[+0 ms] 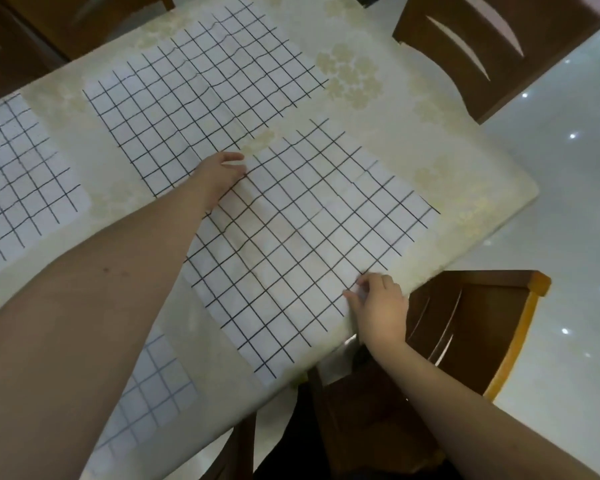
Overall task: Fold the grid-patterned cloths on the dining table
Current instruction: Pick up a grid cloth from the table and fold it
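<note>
Several white cloths with a black grid lie flat on the dining table (447, 161). The nearest grid cloth (309, 237) is spread out in front of me, lightly creased. My left hand (224, 171) reaches across to its far left corner and pinches it. My right hand (378, 306) pinches the same cloth's near right edge, close to the table's edge, with curled fingers. A second grid cloth (205, 88) lies flat behind it. A third grid cloth (21, 174) is at the left, and a fourth grid cloth (153, 386) shows under my left forearm.
A cream floral cover drapes the table. One wooden chair (465, 334) stands tucked in just under my right hand, another wooden chair (482, 46) at the far right, and dark wood furniture (32, 29) beyond the table's far left. Glossy white floor (551, 202) lies to the right.
</note>
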Demonstrator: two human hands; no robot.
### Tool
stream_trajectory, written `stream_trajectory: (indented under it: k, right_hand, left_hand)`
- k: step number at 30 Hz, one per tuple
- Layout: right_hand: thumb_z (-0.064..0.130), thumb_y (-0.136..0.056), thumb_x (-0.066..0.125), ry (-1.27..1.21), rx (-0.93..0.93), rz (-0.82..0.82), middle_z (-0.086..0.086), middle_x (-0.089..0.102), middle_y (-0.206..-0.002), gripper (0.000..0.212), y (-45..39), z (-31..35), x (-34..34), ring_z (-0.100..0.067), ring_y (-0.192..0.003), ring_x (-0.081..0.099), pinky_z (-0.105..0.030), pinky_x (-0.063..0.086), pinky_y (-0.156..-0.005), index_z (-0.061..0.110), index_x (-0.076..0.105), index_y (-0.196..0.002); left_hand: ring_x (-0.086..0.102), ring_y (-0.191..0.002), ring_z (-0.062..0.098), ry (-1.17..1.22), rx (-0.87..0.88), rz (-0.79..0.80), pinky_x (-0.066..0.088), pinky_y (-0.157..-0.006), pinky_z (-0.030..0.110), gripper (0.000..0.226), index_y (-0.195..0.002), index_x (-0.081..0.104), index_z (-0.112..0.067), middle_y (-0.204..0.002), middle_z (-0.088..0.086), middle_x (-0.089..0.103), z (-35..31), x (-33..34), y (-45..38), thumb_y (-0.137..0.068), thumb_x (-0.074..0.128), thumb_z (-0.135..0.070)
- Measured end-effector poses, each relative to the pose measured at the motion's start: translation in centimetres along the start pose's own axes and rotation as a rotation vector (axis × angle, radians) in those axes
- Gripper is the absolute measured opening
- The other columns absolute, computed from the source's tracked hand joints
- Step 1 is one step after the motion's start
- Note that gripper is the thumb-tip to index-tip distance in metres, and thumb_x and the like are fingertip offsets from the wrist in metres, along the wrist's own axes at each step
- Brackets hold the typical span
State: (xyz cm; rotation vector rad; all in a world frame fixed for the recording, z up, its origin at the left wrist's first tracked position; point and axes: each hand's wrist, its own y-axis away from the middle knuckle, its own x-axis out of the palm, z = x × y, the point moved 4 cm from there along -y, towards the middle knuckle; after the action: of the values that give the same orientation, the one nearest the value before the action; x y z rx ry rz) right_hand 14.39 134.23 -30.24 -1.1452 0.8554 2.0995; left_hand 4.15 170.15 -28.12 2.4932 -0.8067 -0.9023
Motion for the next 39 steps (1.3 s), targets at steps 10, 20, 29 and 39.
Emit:
stream_trajectory:
  k: [10,20,29,39]
  right_hand:
    - [0.047,-0.085,0.065,-0.002,0.008,-0.04,0.003,0.057,-0.104,0.033,1.1,-0.6,0.1,-0.017,-0.098,0.054,-0.036,0.046,-0.083,0.026,0.058,-0.109]
    - [0.037,-0.085,0.066,0.006,-0.079,-0.046,0.0,0.055,-0.106,0.022,-1.1,2.4,1.3,-0.021,-0.099,0.051,-0.037,0.036,-0.082,0.026,0.062,-0.104]
    - [0.029,-0.086,0.065,0.055,-0.128,-0.125,0.0,0.057,-0.091,0.006,-1.0,2.8,0.3,-0.021,-0.087,0.053,-0.036,0.038,-0.072,0.023,0.065,-0.086]
    - [0.027,-0.09,0.065,-0.094,-0.288,-0.155,0.002,0.067,-0.082,0.01,-0.3,3.4,-5.6,-0.022,-0.084,0.06,-0.034,0.038,-0.075,0.018,0.064,-0.09]
  left_hand:
    - [0.049,-0.1,0.019,-0.037,0.01,-0.07,0.045,-0.082,0.031,0.033,-0.128,0.058,-0.025,-0.118,0.006,0.054,0.7,-2.0,1.6,-0.097,0.054,-0.035]
    - [0.038,-0.07,0.009,-0.124,0.07,0.015,0.033,-0.062,0.022,0.032,-0.107,0.063,-0.052,-0.092,0.003,0.05,1.2,-4.2,2.7,-0.099,0.049,-0.025]
    - [0.046,-0.084,0.02,-0.144,0.126,0.012,0.041,-0.066,0.024,0.03,-0.115,0.067,-0.035,-0.099,-0.003,0.053,0.8,-5.4,4.1,-0.098,0.052,-0.015]
    - [0.054,-0.094,0.024,-0.188,0.231,0.019,0.051,-0.084,0.035,0.025,-0.095,0.074,-0.043,-0.106,0.011,0.063,-1.5,-9.0,7.4,-0.094,0.061,-0.021]
